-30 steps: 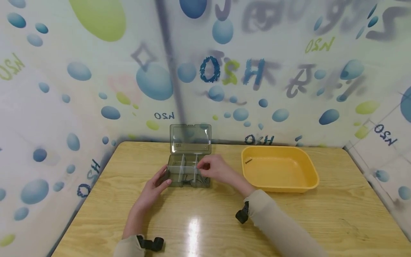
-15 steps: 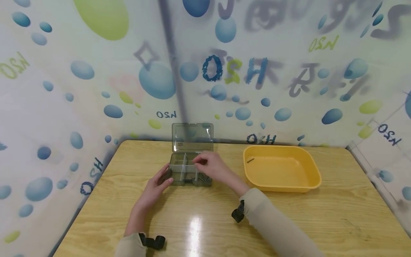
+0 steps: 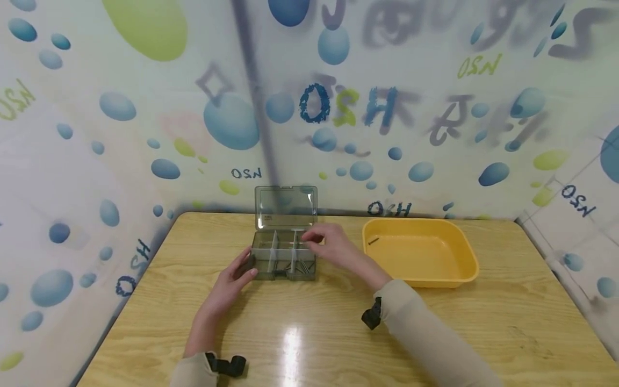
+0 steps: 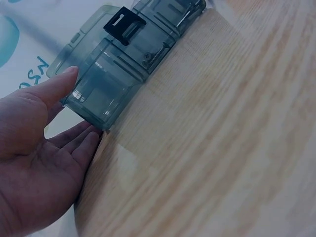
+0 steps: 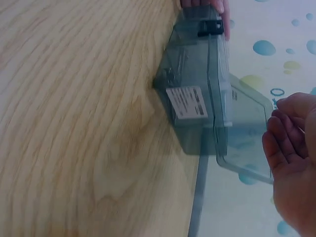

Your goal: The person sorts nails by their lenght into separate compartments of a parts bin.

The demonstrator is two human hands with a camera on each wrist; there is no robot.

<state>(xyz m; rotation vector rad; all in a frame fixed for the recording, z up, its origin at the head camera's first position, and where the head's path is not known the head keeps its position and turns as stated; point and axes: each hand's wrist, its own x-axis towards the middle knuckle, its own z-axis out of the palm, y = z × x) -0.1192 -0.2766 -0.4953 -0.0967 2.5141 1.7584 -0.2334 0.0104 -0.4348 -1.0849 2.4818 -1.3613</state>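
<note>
A clear grey compartment box (image 3: 283,255) stands on the table with its lid (image 3: 286,207) raised at the back. Several screws (image 3: 303,266) lie in its front middle and front right compartments. My left hand (image 3: 227,282) holds the box's left end, thumb at the front corner and fingers along the side. Over the back right compartment is my right hand (image 3: 333,248), its thumb and index fingertips close together. In the right wrist view the right hand (image 5: 294,148) overlaps the raised lid; I cannot tell whether something small sits between the fingertips.
A yellow tray (image 3: 420,279) stands to the right of the box, with one screw (image 3: 373,241) at its left side. The wooden table (image 3: 329,344) ends at a patterned wall (image 3: 435,134) behind the box.
My right hand moves left over the box's dividers, then back right and a little farther from me, uncovering the front right compartment. The left hand keeps its place on the box.
</note>
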